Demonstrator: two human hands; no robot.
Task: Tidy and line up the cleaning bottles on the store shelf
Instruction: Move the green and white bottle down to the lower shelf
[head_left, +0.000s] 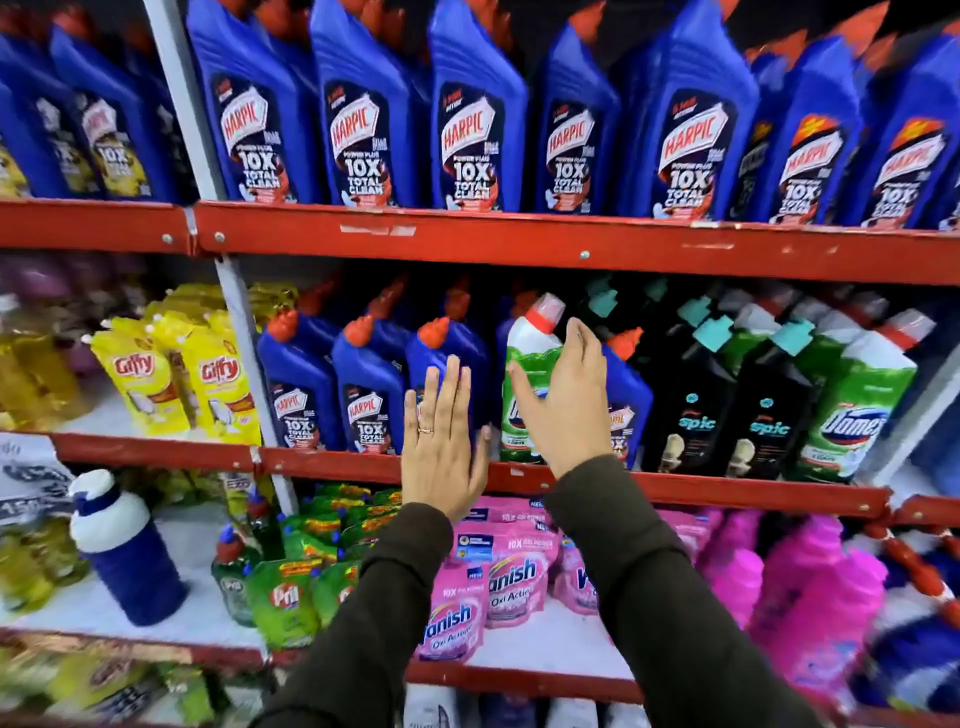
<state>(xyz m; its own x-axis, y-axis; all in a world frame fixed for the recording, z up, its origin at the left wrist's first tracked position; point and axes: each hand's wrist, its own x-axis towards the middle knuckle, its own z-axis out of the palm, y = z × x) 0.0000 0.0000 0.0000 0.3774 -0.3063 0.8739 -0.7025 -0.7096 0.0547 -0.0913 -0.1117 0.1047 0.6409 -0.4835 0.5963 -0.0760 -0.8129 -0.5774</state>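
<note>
On the middle red shelf (727, 486) stand small blue Harpic bottles (363, 400) in a row at the left. A green Domex bottle (524, 353) with a red-and-white cap stands among them. My right hand (561, 405) wraps around it, thumb across its front and fingers on its right side. Another blue Harpic bottle (631, 395) stands just right of it, partly hidden by that hand. My left hand (441, 447) is flat with fingers spread, in front of the third Harpic bottle (441, 343), and holds nothing. Black Spic bottles (691, 410) and more green Domex bottles (852, 410) stand further right.
Large Harpic bottles (478, 130) fill the top shelf. Yellow Giffy pouches (145, 384) sit left of a grey upright post (244, 353). The lower shelf holds a blue-and-white bottle (124, 551), green Pril packs (285, 597) and pink Vanish pouches (498, 577).
</note>
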